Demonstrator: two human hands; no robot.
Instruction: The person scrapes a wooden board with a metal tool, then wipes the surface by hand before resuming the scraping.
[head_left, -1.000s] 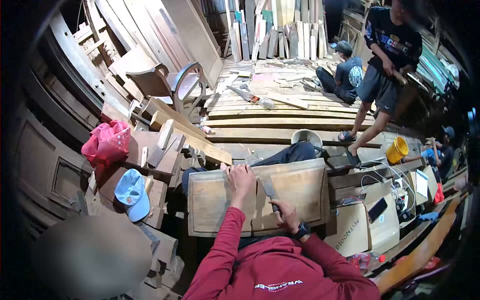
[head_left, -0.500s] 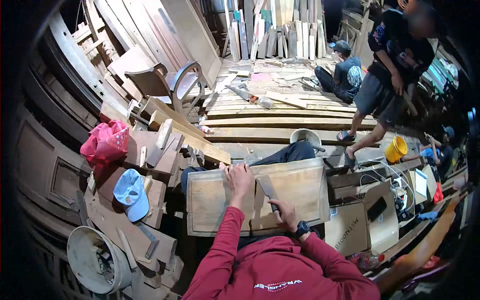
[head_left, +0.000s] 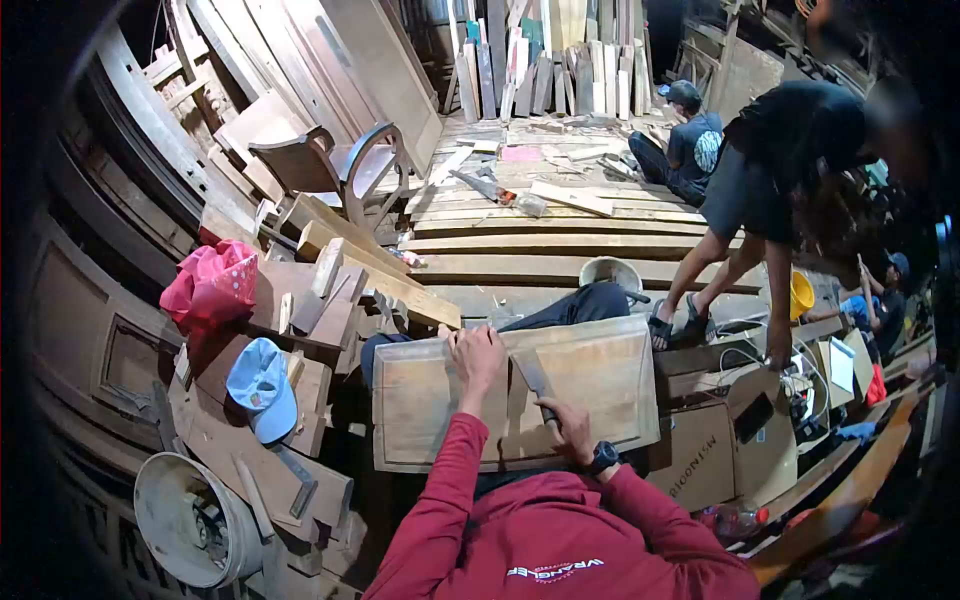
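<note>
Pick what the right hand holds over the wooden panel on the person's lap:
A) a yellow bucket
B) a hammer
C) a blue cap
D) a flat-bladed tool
D: the right hand grips the handle of a flat-bladed tool whose blade lies on the wooden panel, while the left hand rests flat near the panel's far edge.

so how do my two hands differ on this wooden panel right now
The left hand lies open on the wooden panel, fingers at its far edge; the right hand is closed round a flat-bladed tool. The left hand sits farther up the panel, the right hand nearer the body. Only the right wrist bears a dark watch. Both come from red sleeves.
</note>
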